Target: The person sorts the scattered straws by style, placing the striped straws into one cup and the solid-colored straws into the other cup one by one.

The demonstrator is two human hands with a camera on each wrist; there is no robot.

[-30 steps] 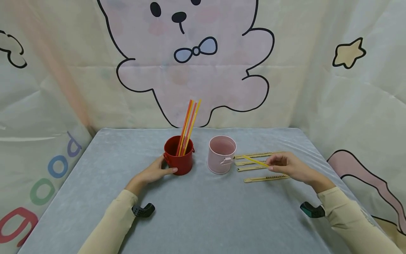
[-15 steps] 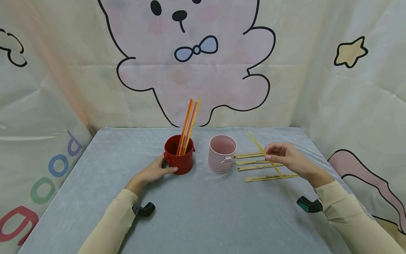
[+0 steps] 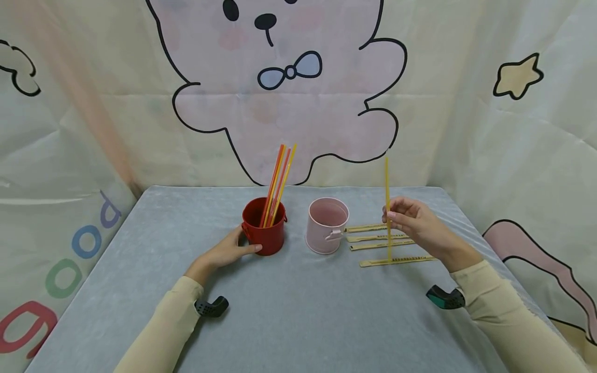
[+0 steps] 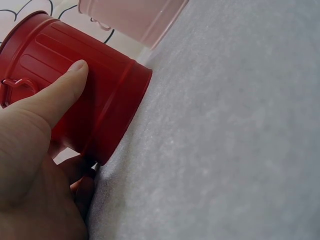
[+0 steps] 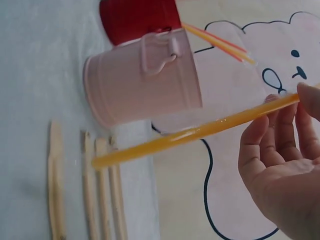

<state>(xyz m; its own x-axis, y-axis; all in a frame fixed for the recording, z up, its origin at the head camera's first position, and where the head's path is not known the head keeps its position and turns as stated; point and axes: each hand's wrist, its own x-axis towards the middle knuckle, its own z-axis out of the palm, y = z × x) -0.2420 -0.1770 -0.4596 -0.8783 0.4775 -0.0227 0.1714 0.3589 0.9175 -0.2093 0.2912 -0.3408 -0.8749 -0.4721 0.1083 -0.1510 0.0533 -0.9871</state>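
Note:
My left hand (image 3: 225,255) holds the small red bucket (image 3: 269,241) low on its left side, thumb across the front. In the left wrist view the thumb (image 4: 65,92) presses the ribbed wall of the red bucket (image 4: 112,82), other fingers behind it. Several orange and yellow straws (image 3: 280,181) lean in that bucket. Above the right part of the table, my right hand (image 3: 412,220) pinches a yellow straw (image 3: 387,181) between thumb and fingers. The straw stands nearly upright, its lower end overlapping the slim tan printed sticks in the head view.
A pale pink bucket (image 3: 322,235) with a small handle stands between the red bucket and the right hand. Right of it, several slim tan printed sticks (image 3: 380,247) lie side by side on the grey-blue cloth (image 3: 298,316). A cartoon curtain (image 3: 298,119) hangs behind the table.
The yellow straw has swung from nearly flat to nearly upright as my right hand rose and shifted slightly left. The left hand and both buckets have stayed put.

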